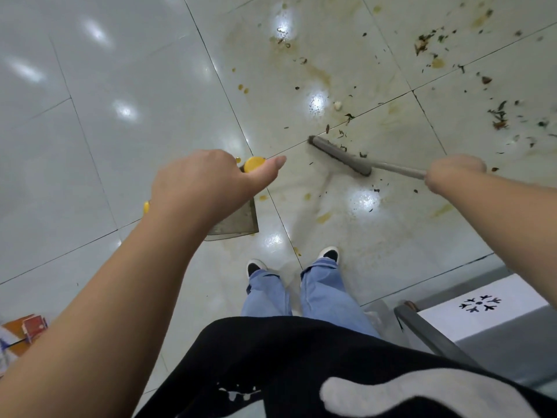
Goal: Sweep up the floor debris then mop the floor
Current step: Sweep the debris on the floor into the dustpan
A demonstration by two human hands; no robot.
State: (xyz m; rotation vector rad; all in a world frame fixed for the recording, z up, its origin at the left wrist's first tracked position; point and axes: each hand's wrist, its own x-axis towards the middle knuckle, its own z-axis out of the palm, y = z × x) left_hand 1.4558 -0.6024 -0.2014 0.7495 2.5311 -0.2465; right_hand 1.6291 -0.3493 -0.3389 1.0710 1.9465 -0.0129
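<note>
Left hand holds dustpan; right hand holds broom.

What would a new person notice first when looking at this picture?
Most striking is the dirty tile floor, with dark debris scattered at the upper right and brownish stains near the top centre. The right hand holds a grey broom whose head rests on the floor mid-frame. The left hand grips the yellow handle of a grey dustpan, left of the broom.
</note>
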